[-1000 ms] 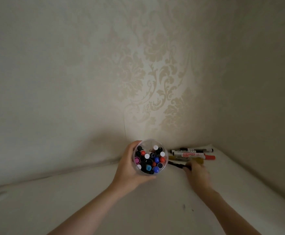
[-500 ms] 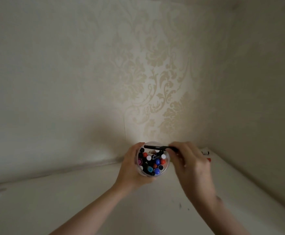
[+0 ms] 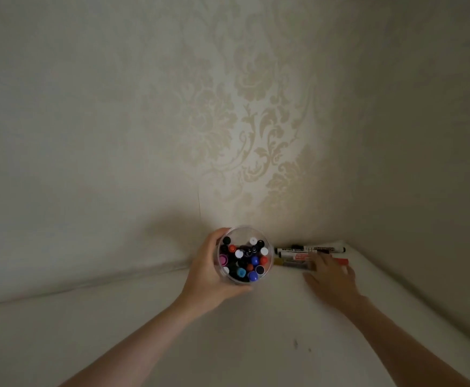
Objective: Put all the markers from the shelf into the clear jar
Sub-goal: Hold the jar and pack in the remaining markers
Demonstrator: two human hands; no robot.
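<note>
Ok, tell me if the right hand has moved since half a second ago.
Yes. The right hand has left the clear jar and gone right, to the markers lying on the shelf.

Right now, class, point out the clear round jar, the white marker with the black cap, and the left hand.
clear round jar (image 3: 267, 270): head view, right wall.
white marker with the black cap (image 3: 316, 249): head view, mid barrel.
left hand (image 3: 204, 277): head view, back.

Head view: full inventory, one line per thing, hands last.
clear jar: 1, transparent, held above the shelf, near the wall.
markers in jar: many, caps black, white, red, blue, pink, teal; upright, packed.
loose markers: about four, white, red and yellowish barrels, lying in the shelf's right corner.
shelf: 1, white, bottom of view.
wallpaper: beige damask, behind.
left hand: grips the jar.
right hand: fingers extended onto the loose markers.
</note>
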